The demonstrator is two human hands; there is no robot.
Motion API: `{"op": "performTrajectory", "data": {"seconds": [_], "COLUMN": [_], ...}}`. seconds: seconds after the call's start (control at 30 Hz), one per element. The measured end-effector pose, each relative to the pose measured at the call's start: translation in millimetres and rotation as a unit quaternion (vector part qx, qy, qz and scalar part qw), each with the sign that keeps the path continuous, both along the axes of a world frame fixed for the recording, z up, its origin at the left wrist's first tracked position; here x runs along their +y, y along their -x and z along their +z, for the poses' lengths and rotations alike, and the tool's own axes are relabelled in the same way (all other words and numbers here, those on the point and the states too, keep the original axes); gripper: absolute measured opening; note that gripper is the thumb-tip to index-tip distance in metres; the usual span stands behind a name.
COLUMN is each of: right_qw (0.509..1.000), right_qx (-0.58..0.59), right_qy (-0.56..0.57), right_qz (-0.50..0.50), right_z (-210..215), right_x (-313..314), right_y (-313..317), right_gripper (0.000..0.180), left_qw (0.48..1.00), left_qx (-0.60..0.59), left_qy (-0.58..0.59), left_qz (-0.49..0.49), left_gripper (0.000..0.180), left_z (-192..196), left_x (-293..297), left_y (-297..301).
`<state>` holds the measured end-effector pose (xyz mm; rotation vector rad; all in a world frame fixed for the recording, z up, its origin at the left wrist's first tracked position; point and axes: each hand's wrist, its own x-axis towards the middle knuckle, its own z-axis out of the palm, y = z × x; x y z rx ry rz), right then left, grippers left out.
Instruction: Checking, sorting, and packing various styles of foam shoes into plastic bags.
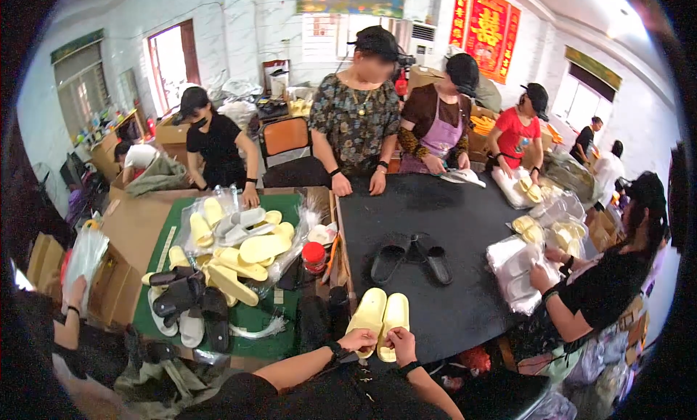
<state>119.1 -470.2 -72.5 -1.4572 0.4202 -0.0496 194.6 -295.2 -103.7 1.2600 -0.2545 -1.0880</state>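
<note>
The left hand and the right hand are close together at the near edge of the black table; each grasps the near end of one of two yellow slippers, the left hand on the left one, the right hand on the right one; the slippers lie side by side, their far ends pointing away across the table.

Beyond them, a pair of black slippers lies on the tabletop; to the left, a jar with a red lid stands beside a green mat, which bears a loose heap of slippers in yellow, grey, white and black; at the far left, a co-worker's hand holds clear plastic bags; on the right, a co-worker in black handles bagged white slippers.

Across the table, a person in a patterned shirt has both hands at its edge; next to them, a person in a purple apron holds a white slipper; a person in red has hands on bagged yellow slippers; farther back are an orange-backed chair and red wall hangings.
</note>
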Motion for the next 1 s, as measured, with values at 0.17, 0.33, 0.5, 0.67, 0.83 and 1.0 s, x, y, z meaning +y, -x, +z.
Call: {"op": "performTrajectory", "data": {"seconds": [0.17,0.33,0.5,0.67,0.83,1.0], "right_qw": [0.999,0.994,0.987,0.993,0.993,0.995], "right_qx": [-0.036,-0.018,-0.008,-0.031,-0.027,-0.023], "right_qy": [-0.023,-0.093,-0.150,-0.047,-0.002,0.002], "right_qz": [0.031,0.046,0.060,0.100,0.112,0.095], "right_z": [-0.5,-1.3,-1.4,-14.7,-0.9,-4.0], "right_x": [6.4,13.3,13.2,8.9,11.1,5.8], "right_y": [-4.6,-9.3,-10.9,-8.3,-5.3,-5.7], "right_gripper": [0.009,0.011,0.011,0.010,0.005,0.004], "left_qw": [0.999,0.997,0.996,0.994,0.994,0.988], "left_qx": [-0.053,-0.067,-0.041,-0.054,-0.074,-0.135], "left_qy": [0.006,-0.009,-0.023,-0.019,-0.020,-0.060], "left_qz": [0.002,0.025,0.071,0.094,0.080,0.046], "left_gripper": [0.016,0.019,0.019,0.021,0.014,0.012], "left_z": [-3.8,2.7,2.4,2.5,4.5,8.9], "left_x": [4.3,10.9,14.0,13.7,16.0,11.5], "left_y": [0.8,0.7,1.0,1.5,0.7,0.7]}}
